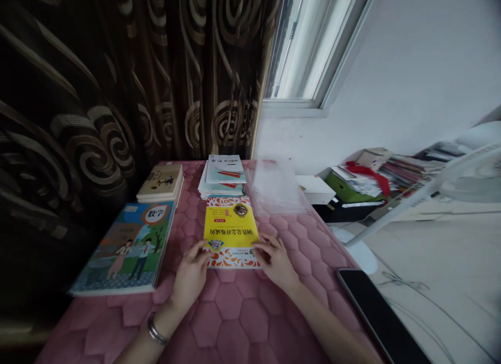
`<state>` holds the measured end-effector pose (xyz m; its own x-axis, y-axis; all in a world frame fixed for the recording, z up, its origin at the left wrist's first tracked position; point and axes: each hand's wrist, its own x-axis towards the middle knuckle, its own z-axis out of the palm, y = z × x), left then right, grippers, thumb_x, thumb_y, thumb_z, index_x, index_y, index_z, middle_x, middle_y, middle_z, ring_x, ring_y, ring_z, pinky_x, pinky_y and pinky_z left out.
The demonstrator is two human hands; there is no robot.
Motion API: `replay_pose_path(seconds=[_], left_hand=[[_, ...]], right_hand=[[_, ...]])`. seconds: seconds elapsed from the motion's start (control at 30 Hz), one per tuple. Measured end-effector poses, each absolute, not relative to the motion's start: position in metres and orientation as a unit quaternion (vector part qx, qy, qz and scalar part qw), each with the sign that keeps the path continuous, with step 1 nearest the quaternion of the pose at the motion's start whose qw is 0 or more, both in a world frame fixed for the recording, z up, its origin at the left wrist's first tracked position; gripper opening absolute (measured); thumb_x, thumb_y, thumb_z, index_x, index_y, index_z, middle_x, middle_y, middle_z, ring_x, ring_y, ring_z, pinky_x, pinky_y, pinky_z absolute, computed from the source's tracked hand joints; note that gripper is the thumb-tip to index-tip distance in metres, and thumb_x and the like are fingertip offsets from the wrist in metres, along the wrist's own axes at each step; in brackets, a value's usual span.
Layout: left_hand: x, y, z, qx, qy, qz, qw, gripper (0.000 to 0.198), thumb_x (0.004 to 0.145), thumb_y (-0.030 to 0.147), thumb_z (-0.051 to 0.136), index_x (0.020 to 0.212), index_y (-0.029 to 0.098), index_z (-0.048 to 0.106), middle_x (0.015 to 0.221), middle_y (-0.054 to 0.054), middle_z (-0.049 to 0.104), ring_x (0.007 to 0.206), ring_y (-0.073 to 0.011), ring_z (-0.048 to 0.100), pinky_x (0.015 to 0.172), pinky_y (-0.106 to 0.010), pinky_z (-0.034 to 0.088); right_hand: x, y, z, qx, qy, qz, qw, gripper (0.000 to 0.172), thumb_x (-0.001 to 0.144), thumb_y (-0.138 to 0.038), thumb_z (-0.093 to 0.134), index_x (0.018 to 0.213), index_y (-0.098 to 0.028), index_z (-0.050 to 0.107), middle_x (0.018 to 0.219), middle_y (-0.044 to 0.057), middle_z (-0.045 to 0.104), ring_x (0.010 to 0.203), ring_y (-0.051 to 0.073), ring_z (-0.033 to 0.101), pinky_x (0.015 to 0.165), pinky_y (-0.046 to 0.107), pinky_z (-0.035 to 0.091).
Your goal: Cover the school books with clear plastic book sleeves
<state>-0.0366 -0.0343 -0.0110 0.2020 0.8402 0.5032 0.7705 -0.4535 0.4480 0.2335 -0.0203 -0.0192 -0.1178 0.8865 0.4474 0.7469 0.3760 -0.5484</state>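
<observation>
A yellow paperback book (230, 231) with an orange-and-white patterned border lies flat on a pink quilted mat (238, 322). My left hand (191, 274) grips its lower left edge, and my right hand (276, 259) grips its lower right edge. A metal bangle (155, 329) circles my left wrist. Left of my left hand lies a large illustrated book (125, 249). Beyond the yellow book is a stack of pale books (223, 177), and a smaller stack of books (160, 182) sits to its left.
A clear plastic bag (274, 186) and a white box (315, 190) lie past the mat's far right corner. A black tablet (381, 317) lies beside the mat. Further right are a white fan (465, 181) and a pile of books and papers (376, 177). A dark patterned curtain (78, 103) hangs left.
</observation>
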Motion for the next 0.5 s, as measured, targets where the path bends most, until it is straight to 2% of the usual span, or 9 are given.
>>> replay_pose_path(seconds=[0.1, 0.2, 0.37, 0.5], left_hand=[[-0.024, -0.047, -0.009, 0.821, 0.476, 0.312, 0.036, 0.022, 0.084, 0.016, 0.058, 0.099, 0.027, 0.072, 0.120, -0.005, 0.067, 0.109, -0.0244, 0.061, 0.095, -0.047, 0.050], [-0.013, -0.051, -0.007, 0.832, 0.485, 0.266, 0.042, 0.024, 0.080, 0.017, 0.066, 0.101, 0.026, 0.070, 0.117, -0.005, 0.068, 0.112, -0.0279, 0.057, 0.095, -0.051, 0.047], [-0.009, -0.045, -0.006, 0.839, 0.482, 0.251, 0.031, 0.022, 0.081, 0.009, 0.061, 0.093, 0.025, 0.070, 0.110, -0.003, 0.071, 0.110, -0.0251, 0.058, 0.107, -0.055, 0.033], [-0.011, -0.040, -0.005, 0.852, 0.454, 0.258, 0.026, 0.018, 0.083, 0.011, 0.061, 0.089, 0.026, 0.070, 0.104, 0.000, 0.073, 0.107, -0.0229, 0.060, 0.112, -0.057, 0.025]], right_hand=[[0.216, -0.040, -0.010, -0.522, -0.785, 0.081, 0.325, 0.013, 0.083, -0.026, 0.063, 0.090, -0.028, 0.074, 0.124, 0.007, 0.063, 0.114, 0.027, 0.055, 0.093, 0.045, 0.043], [0.195, -0.052, -0.009, -0.507, -0.803, 0.075, 0.305, 0.015, 0.080, -0.026, 0.068, 0.094, -0.028, 0.072, 0.122, 0.005, 0.064, 0.111, 0.026, 0.055, 0.091, 0.042, 0.042], [0.176, -0.049, -0.014, -0.499, -0.810, 0.066, 0.300, 0.008, 0.085, -0.021, 0.066, 0.088, -0.027, 0.070, 0.111, 0.000, 0.070, 0.105, 0.021, 0.059, 0.094, 0.041, 0.038], [0.176, -0.045, -0.019, -0.491, -0.812, 0.052, 0.312, 0.007, 0.086, -0.022, 0.067, 0.086, -0.028, 0.070, 0.106, -0.002, 0.072, 0.101, 0.019, 0.060, 0.094, 0.039, 0.036]])
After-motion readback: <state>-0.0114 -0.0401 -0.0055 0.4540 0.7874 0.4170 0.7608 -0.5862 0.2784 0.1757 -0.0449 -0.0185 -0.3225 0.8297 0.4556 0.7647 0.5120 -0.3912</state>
